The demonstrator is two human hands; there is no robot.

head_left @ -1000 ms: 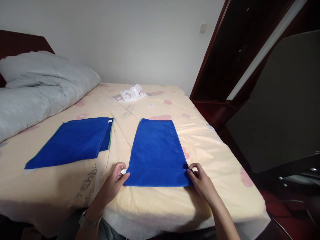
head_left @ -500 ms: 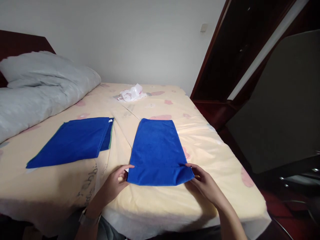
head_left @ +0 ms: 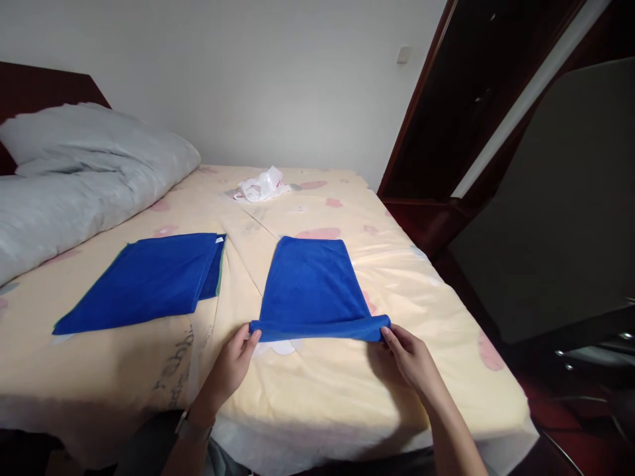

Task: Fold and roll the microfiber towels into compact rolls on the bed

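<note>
Behind the bed (head_left: 317, 396) is a plain wall (head_left: 278, 79). From the head view, a gray quilt (head_left: 89, 172) lies on the left and a white bag (head_left: 262, 185) sits far back. Both match the earlier frames. The right cloth (head_left: 312, 277) lies on the bed, in front of the person. Its near edge was flat a second ago; now it is a fat roll (head_left: 317, 329), so the cloth looks shorter and a pale patch (head_left: 280, 346) shows. The left hand (head_left: 233, 363) and right hand (head_left: 411, 357) each have a closed grip, pinching one end. The left cloth (head_left: 143, 277) has stayed put.
</note>
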